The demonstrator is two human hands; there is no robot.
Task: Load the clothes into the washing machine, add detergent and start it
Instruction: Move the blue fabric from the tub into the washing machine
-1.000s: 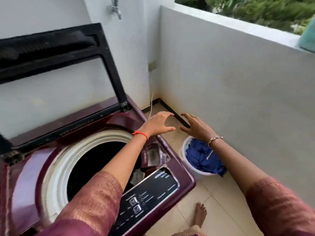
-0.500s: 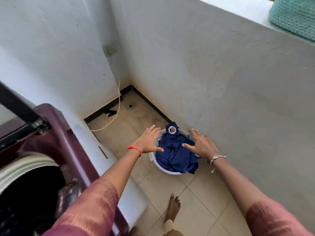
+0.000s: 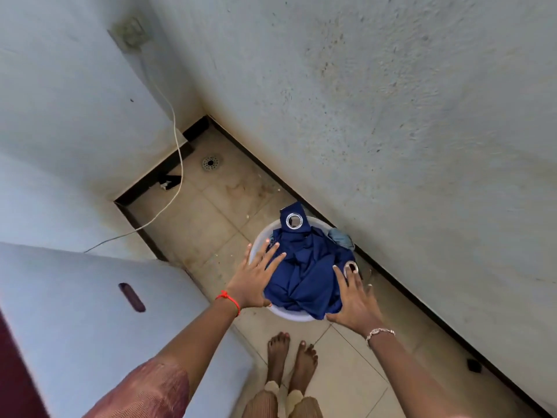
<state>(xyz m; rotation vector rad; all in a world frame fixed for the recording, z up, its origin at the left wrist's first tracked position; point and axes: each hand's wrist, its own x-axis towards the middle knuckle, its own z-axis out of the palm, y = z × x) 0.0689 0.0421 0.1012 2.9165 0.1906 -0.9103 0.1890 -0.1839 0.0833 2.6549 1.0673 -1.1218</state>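
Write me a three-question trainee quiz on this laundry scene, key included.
1. True or false: the left hand grips the blue cloth.
2. The blue cloth lies in: A) the white tub, B) a washer drum, C) a sink.
3. How many metal eyelets show on the cloth?
Key: 1 false, its fingers are straight; 2 A; 3 two.

One left hand (image 3: 253, 283), one right hand (image 3: 357, 300), one tub (image 3: 291, 316), two eyelets (image 3: 294, 220) (image 3: 350, 267), two feet (image 3: 278, 354) (image 3: 306, 362), one drain (image 3: 211, 162)
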